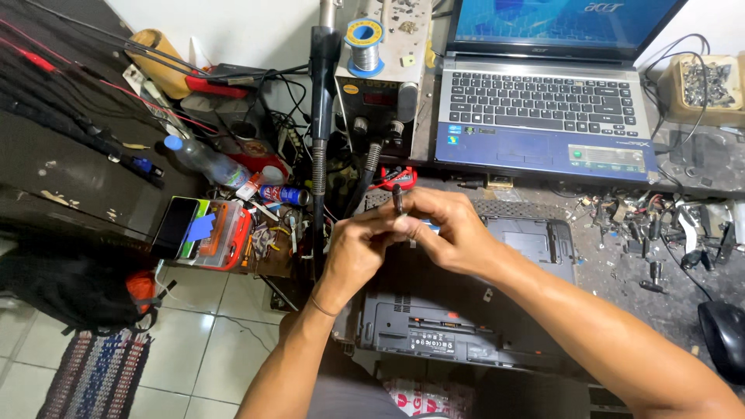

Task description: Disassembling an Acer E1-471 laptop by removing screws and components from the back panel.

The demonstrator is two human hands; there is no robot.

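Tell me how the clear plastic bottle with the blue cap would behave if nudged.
The plastic bottle lies on its side, so it would probably roll. It looks thin-walled and likely light, so it may skid easily. Clutter packed beside it, like the small can, would likely stop it soon.

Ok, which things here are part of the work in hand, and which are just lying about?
In hand: left hand, right hand, small dark tool, upturned laptop.
Lying about: open laptop, solder spool, bottle, mouse, loose screws.
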